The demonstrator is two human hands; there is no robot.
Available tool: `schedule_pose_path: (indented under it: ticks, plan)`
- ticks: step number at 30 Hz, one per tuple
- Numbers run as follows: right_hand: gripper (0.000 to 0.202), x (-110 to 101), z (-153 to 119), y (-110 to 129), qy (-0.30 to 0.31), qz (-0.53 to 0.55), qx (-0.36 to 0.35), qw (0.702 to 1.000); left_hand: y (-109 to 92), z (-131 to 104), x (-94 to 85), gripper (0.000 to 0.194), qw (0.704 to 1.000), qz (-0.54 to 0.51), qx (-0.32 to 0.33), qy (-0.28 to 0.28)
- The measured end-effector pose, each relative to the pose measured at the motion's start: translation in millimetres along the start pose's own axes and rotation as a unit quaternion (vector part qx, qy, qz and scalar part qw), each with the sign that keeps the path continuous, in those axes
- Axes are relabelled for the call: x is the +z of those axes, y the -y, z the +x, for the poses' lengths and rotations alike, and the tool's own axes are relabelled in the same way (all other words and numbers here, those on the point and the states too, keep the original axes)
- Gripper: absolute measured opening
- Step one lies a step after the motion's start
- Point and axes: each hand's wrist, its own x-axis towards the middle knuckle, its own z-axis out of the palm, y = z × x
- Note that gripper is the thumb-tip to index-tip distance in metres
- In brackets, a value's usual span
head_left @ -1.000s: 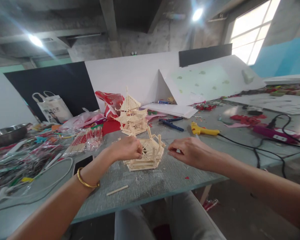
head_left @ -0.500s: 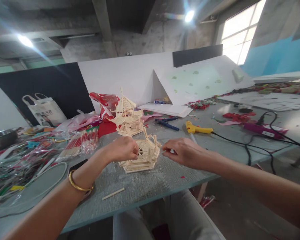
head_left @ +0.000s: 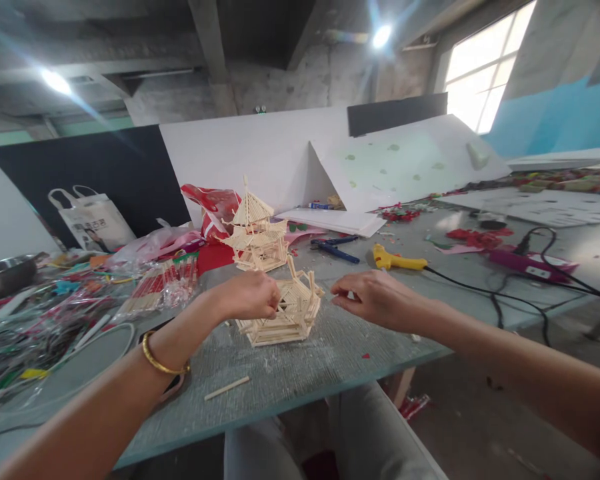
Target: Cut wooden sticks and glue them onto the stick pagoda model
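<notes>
A low six-sided frame of pale wooden sticks (head_left: 285, 327) sits on the grey table, with short upright posts at its far edge. My left hand (head_left: 254, 295) is at the frame's left side, fingers pinched together; whatever they hold is hidden behind them. To the right of the frame, my right hand (head_left: 367, 297) hovers apart from it, with curved fingers, a gap to the thumb and nothing visible between them. Just behind the frame stands a tiered stick pagoda (head_left: 257, 237) with a pointed roof. One loose stick (head_left: 227, 388) lies near the table's front edge.
A yellow glue gun (head_left: 399, 259) with a black cord lies at right, and blue-handled pliers (head_left: 336, 248) lie behind. Bagged sticks (head_left: 157, 288) and cluttered craft materials cover the left. A phone (head_left: 173, 385) lies partly under my left wrist.
My right hand has drawn slightly to the right, away from the stick frame. My left hand stays at the frame's left side with almost no movement.
</notes>
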Motion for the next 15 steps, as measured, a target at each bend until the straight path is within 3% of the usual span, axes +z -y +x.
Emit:
schedule_pose_path:
  ticks: [15]
  plan:
    - [0.024, 6.4, 9.6, -46.1, 0.022, -0.043, 0.070, 0.996, 2.4, -1.2, 4.6, 0.011, 1.000, -0.007, 0.009, -0.006]
